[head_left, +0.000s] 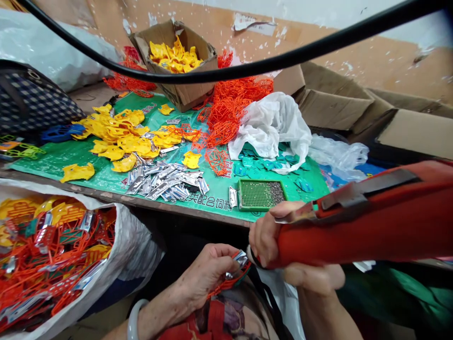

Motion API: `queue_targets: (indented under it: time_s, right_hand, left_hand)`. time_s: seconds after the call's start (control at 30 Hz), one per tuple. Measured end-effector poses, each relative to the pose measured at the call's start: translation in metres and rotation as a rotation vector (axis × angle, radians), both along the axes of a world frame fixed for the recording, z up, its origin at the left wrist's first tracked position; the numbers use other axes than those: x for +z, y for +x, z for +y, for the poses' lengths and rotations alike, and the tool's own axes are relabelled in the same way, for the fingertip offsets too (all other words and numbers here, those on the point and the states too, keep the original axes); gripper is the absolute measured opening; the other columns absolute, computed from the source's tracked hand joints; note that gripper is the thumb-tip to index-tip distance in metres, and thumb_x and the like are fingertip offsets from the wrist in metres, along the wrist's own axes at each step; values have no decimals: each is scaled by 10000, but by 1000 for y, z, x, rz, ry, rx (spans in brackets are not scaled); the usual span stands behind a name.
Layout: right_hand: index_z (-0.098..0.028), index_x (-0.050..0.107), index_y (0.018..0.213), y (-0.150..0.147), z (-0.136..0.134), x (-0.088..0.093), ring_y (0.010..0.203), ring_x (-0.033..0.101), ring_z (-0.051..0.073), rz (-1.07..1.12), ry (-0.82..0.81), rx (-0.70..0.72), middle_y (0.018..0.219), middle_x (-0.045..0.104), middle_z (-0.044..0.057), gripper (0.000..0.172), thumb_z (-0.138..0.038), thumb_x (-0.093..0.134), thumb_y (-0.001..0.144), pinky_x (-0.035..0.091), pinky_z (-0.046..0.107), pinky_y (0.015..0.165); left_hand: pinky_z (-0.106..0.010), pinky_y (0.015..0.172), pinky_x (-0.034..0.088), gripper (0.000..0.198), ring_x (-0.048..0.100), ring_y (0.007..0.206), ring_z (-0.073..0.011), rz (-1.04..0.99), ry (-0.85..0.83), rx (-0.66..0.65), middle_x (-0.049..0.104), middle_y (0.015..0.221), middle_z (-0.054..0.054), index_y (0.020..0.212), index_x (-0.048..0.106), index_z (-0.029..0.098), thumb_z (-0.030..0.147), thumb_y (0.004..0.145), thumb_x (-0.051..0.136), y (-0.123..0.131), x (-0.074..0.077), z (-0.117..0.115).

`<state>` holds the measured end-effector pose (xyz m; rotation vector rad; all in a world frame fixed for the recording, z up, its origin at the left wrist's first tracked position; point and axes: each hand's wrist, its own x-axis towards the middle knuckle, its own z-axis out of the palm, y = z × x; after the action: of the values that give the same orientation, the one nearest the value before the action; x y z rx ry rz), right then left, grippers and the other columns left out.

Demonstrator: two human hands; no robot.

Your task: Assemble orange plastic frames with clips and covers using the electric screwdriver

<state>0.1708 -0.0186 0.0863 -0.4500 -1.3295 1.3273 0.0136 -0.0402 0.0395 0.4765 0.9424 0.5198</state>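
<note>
Low in front of my body, my left hand (207,271) pinches an orange plastic part (227,284) together with a shiny silver-and-blue piece (240,258). My right hand (265,236) is wrapped round a large red power screwdriver (357,231) with a metal lever along its top. The tool lies nearly level, its nose close against the part in my left hand. My fingers and the nose hide the exact contact point. Just beyond, at the table edge, sits a green perforated tray (244,200) with small screws gathered at its right side.
On the green-covered table lie silver pieces (170,182), yellow plastic parts (120,137) and orange plastic frames (226,111). A cardboard box (191,87) holds more yellow parts. A white sack (130,241) full of parts stands left. A black cable (226,73) crosses the upper view.
</note>
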Motion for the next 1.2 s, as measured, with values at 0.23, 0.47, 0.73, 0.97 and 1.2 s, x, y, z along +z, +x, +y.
queue_targets:
  time_s: [0.23,0.47,0.73,0.97,1.2]
  right_hand:
    - [-300,509,1206,-4,0,-10,500,485,130,24,-2,-18,635,504,-56,504,-373,696,744,392,273,482]
    - [-314,508,1190,-8,1,-9,507,488,136,49,5,-41,651,514,-49,480,-332,692,746,409,278,473]
    - [-347,546,1227,1,13,19,516,529,134,141,-13,-93,660,559,-47,588,-308,780,688,483,296,500]
    - [-305,622,1079,17,25,32,571,578,147,119,-98,-406,690,619,-43,469,-164,765,655,506,326,580]
    - [-241,649,1006,19,37,33,528,561,156,49,-139,-538,636,630,-38,439,-109,699,590,492,332,541]
  left_hand:
    - [-247,533,212,74,347,518,-79,8,12,7,505,541,32,619,648,115,175,579,633,-1,-3,-5]
    - [-235,542,252,84,394,522,-80,-20,-12,52,542,564,22,645,667,113,176,590,659,-5,-5,-6]
    - [-210,573,322,185,480,574,-89,29,61,44,658,649,-29,736,752,91,177,575,724,-10,8,1]
    - [-200,503,296,181,462,520,-78,64,52,68,636,596,-12,694,733,111,244,587,791,-13,7,0]
    - [-198,539,346,139,505,544,-84,51,36,92,655,624,-9,697,715,122,186,580,755,-17,5,1]
